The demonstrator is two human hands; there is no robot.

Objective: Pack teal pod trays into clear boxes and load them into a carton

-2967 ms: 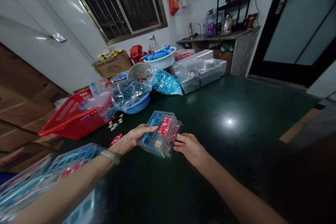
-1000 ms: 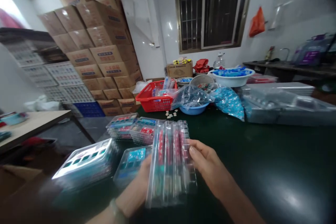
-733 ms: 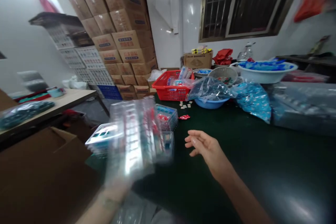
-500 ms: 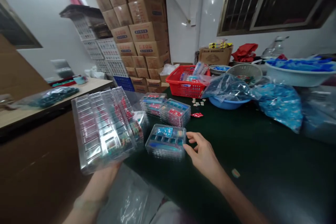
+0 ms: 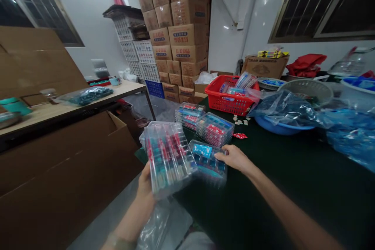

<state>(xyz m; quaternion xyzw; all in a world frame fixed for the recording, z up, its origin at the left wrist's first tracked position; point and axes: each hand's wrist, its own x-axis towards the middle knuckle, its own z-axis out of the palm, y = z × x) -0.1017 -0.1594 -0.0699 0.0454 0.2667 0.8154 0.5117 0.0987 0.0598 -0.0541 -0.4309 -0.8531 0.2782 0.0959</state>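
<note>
My left hand (image 5: 145, 187) grips a stack of clear plastic trays (image 5: 166, 157) filled with red and teal pieces, held on edge off the near left corner of the dark green table (image 5: 287, 187). My right hand (image 5: 233, 157) rests its curled fingers on the far edge of another filled clear tray stack (image 5: 208, 161) lying on the table. Two more filled tray stacks (image 5: 215, 128) (image 5: 190, 115) sit just beyond.
A red basket (image 5: 227, 101) with packets, a blue bowl (image 5: 281, 128) under a plastic bag and a blue packet bag (image 5: 351, 136) line the table's far side. An open cardboard box (image 5: 67, 164) stands at left. Stacked cartons (image 5: 178, 43) and a wooden table (image 5: 58, 105) lie behind.
The view swung left. My left hand carried the upright tray stack off the table's left corner, while my right hand let go of it and moved onto the tray stack lying on the table.
</note>
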